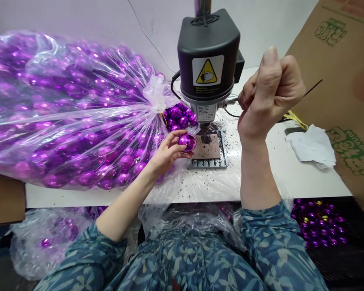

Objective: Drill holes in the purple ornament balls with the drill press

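My left hand (166,152) pinches a shiny purple ball (187,142) and holds it just left of the metal base plate (208,150) of a small bench drill press (208,64). My right hand (268,95) is raised and closed in a fist round the press's thin lever handle (312,87), which sticks out to the right of the knuckles. A large clear plastic bag (63,109) stuffed with purple balls lies on the white table (291,173) at the left, its knotted neck beside the press.
Dark shavings are scattered round the base plate. A crumpled white cloth (312,146) lies at the right, next to a tall cardboard box (346,93). More purple balls (318,222) sit low at the right, and another plastic bag (45,238) is below the table edge.
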A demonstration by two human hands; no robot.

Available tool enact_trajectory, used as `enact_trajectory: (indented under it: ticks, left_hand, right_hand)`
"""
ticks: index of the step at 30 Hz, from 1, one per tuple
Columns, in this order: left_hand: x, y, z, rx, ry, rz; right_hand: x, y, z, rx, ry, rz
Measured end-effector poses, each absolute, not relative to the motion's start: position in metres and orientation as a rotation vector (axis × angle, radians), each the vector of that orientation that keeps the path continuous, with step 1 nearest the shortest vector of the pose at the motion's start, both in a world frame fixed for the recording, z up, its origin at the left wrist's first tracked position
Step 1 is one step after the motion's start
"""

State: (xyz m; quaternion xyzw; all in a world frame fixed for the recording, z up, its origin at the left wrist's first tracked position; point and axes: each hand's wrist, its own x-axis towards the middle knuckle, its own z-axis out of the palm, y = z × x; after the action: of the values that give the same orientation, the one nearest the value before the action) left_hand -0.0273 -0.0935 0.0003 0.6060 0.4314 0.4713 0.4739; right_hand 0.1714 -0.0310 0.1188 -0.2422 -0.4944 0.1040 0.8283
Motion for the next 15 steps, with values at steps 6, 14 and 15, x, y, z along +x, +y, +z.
enact_trajectory:
  ticks: [6, 14, 15]
  left_hand:
    - [0.008, -0.091, -0.045, 1.325, 1.009, 1.179]
    - [0.017, -0.055, -0.073, 1.280, 1.131, 1.372]
    - [0.018, -0.053, -0.074, 1.270, 1.118, 1.377]
  right_hand:
    - [0.171, -0.029, 0.118, -0.510, -1.051, 0.229]
    - [0.173, -0.031, 0.114, -0.432, -1.092, 0.233]
    - [0.173, -0.031, 0.113, -0.415, -1.094, 0.241]
